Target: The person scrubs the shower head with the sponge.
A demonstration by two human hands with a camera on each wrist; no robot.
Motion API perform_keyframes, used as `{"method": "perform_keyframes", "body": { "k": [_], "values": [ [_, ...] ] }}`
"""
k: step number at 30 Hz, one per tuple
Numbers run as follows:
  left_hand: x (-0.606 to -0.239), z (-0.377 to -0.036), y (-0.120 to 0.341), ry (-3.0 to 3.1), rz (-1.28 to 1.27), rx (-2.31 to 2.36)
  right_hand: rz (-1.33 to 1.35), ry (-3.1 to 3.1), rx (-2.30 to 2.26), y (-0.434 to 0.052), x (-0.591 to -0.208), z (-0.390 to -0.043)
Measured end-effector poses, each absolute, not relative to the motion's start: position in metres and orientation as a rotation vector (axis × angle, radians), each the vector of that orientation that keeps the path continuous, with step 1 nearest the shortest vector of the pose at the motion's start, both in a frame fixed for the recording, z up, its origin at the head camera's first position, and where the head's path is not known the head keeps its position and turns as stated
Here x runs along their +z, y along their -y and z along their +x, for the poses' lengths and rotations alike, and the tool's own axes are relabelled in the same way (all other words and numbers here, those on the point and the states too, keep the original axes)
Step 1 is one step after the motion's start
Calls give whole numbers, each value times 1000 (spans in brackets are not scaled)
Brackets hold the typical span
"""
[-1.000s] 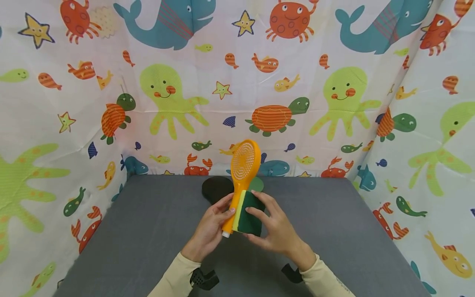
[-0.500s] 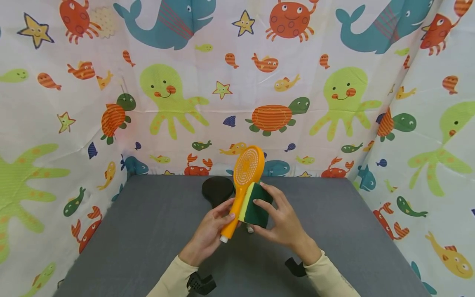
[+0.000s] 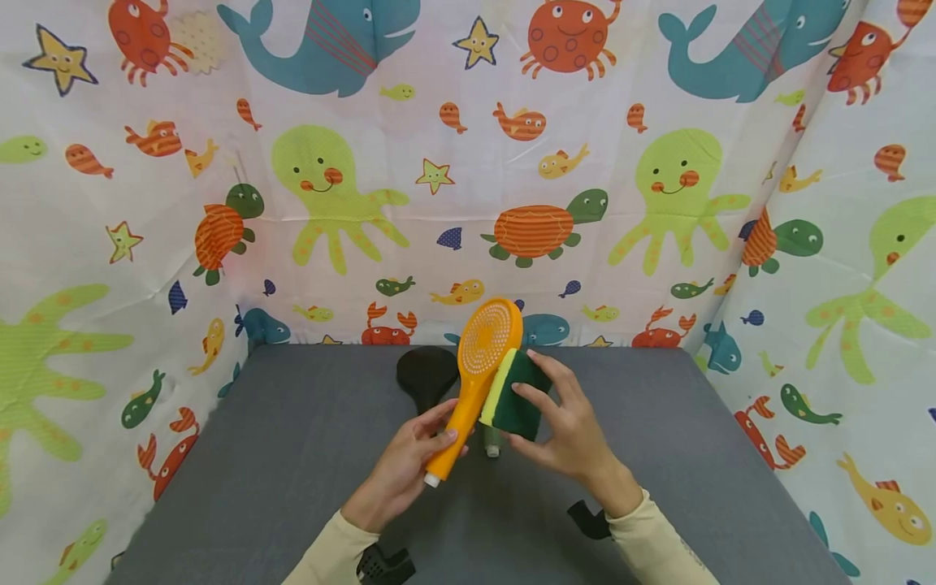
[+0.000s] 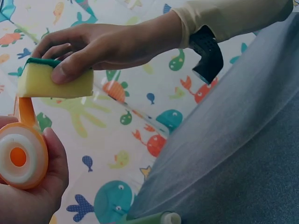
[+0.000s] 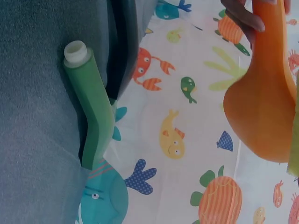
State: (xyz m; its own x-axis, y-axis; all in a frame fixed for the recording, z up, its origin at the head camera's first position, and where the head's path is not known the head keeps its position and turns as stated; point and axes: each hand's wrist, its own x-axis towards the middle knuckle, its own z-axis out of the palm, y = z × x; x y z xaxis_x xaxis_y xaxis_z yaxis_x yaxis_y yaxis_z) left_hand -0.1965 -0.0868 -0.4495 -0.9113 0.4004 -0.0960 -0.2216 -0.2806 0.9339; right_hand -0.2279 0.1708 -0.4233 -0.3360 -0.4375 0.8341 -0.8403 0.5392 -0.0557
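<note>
My left hand (image 3: 405, 459) grips the handle of an orange shower head (image 3: 488, 337), held up at a tilt with its perforated face toward the head camera. A sponge (image 3: 521, 398), yellow on one side and dark green on the other, is in my right hand (image 3: 581, 435). Thumb and fingers pinch it at the edges. Its yellow side lies against or very near the shower head's neck. The left wrist view shows the handle's white-ringed end (image 4: 18, 156) inside the left hand and the sponge (image 4: 56, 84) above it.
Behind the hands, a black shower head (image 3: 426, 375) lies on the grey table (image 3: 307, 455). A green shower head (image 5: 96, 112) with a white handle end lies beside it, partly hidden in the head view. A curtain (image 3: 468, 219) printed with sea animals surrounds the table.
The right hand and sponge have moved up and to the right along the shower head. The shower head has dropped slightly and tilts further right, uncovering the green one's handle end.
</note>
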Motion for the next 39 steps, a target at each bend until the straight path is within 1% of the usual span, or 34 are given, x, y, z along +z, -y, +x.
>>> {"method": "perform_keyframes", "body": {
  "k": [9,19,29,39],
  "values": [
    [-445,-187,89,-1643,212,2181,991,1956,668,-181,-421,-230],
    [-448,-180,93,-1690,196,2126,927,2011,782,-194,-426,-230],
    [-454,-175,99,-1617,217,2130,970,2036,965,-203,-428,-233],
    [-458,-178,101,-1591,218,2144,993,2021,981,-199,-428,-227]
  ]
}}
